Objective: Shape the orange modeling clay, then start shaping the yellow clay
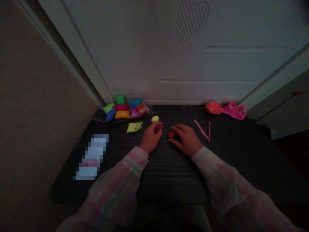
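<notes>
My left hand (151,137) rests over the dark table, fingers loosely curled and thumb apart from them, with nothing visible in it. Just beyond its fingertips sits a small yellow lump (154,119), which looks like soft clay. An opened yellow packet (134,127) lies to its left. Facing it across a narrow gap, my right hand (186,138) has its thumb and fingers spread. A reddish shape shows under those fingers; I cannot tell whether it is a fingertip. To the right of that hand lie two thin pink tools (201,129).
Several coloured packets (122,114) lie in clear plastic at the back left. At the back right are a coral-pink crumpled bundle (213,108) and a bright pink crumpled piece (234,110). A pixelated bright screen (93,157) lies on the left. A white panel (193,71) rises behind the table.
</notes>
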The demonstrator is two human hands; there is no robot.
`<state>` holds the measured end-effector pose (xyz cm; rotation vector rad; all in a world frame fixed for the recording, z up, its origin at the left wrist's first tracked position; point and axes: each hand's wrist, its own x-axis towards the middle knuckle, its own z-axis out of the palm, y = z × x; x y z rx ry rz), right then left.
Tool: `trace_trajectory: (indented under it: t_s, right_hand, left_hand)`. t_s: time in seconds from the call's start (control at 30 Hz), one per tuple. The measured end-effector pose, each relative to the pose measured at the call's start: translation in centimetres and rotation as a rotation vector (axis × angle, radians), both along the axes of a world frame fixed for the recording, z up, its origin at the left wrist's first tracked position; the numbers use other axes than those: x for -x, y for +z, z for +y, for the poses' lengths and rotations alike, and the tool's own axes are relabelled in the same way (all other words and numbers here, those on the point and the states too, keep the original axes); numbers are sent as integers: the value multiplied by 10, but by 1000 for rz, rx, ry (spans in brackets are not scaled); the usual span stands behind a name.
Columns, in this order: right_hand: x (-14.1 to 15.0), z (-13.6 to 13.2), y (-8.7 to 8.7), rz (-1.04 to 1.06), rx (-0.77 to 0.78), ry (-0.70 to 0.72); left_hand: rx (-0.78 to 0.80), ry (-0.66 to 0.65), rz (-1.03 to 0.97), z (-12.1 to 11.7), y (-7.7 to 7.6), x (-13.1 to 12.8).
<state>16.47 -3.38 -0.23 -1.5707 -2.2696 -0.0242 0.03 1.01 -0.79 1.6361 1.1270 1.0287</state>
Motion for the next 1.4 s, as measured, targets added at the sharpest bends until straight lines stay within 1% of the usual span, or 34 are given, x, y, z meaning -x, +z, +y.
trace_trajectory:
  t_s: [0.07, 0.13, 0.23, 0.33, 0.5, 0.6, 0.67, 0.87, 1.0, 1.13, 1.23, 1.4]
  right_hand:
    - [-1, -7, -1, -80, -40, 34]
    - [-3, -14, -2, -167, -48, 64]
    - [-6, -22, -4, -264, -26, 81]
    - [-3, -20, -3, -308, 11, 97]
    - [6, -6, -1, -288, 51, 76]
    - [6, -8, -2, -268, 51, 68]
    - [3, -17, -2, -260, 39, 62]
    - [-6, -54, -4, -292, 17, 26]
    - [-8, -66, -3, -331, 15, 11]
    - [-4, -64, -3, -341, -2, 38]
    - [1, -57, -2, -331, 32, 90]
    - [5, -50, -2, -295, 57, 83]
  left_hand:
    - [-2, 9, -13, -1, 1, 0]
    - [-3, 20, -23, -1, 1, -1]
    - [2, 26, -25, -1, 0, -1]
    - [-10, 27, -16, -1, 0, -2]
    - [-53, 31, -13, 0, -1, -2]
    - [-41, 40, -11, 0, -1, -2]
    - [-29, 43, -13, 0, -1, -2]
    - [-28, 32, -13, 0, -2, -3]
    - [-23, 42, -7, -1, 0, -3]
    - [-22, 45, -3, -1, 1, -4]
    - [-29, 47, 4, -1, 1, -4]
    - [-40, 40, 37, -2, 3, -3]
